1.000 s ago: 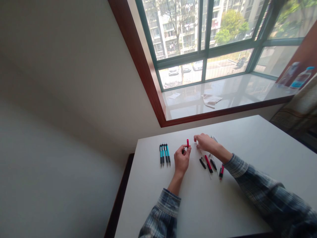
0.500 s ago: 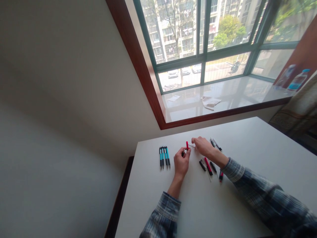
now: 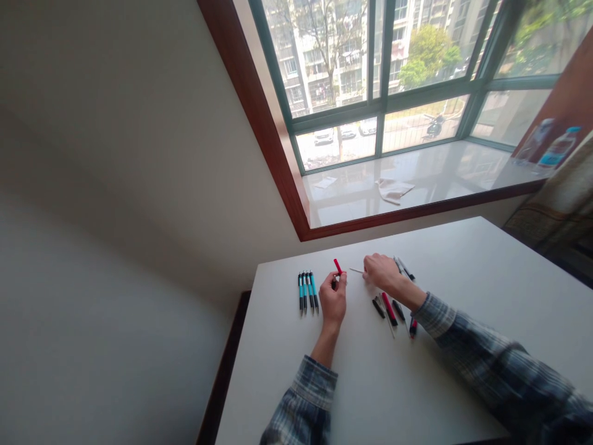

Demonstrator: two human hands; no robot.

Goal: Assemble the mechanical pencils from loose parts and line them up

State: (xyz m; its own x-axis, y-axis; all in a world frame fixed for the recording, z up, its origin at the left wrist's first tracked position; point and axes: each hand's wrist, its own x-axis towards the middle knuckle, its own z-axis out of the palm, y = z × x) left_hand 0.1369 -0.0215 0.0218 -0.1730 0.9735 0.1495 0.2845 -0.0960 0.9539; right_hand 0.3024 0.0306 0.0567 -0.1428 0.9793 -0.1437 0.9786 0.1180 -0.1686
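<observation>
My left hand [image 3: 333, 304] is closed, its fingers pinching a red pen barrel [image 3: 337, 266] that sticks up at a slant. A dark bit shows between those fingers, too small to name. To the right, my right hand [image 3: 382, 271] is closed round a thin pale pen refill [image 3: 356, 269], whose tip points left toward the barrel but stays apart from it. Below my right hand lie loose pen parts: a red-and-black barrel [image 3: 389, 309], a dark short piece [image 3: 378, 308] and thin refills. Several blue-and-black pens [image 3: 304, 293] stand in a row left of my left hand.
The white table [image 3: 389, 383] meets the wall and the window sill [image 3: 343, 207] at its far side. More pen pieces [image 3: 405, 268] lie partly behind my right wrist. A cloth [image 3: 393, 190] and plastic bottles [image 3: 558, 150] are on the sill.
My left hand has shifted left with the red barrel, which now tilts. My right hand has moved slightly right with the refill, so the gap between them is wider.
</observation>
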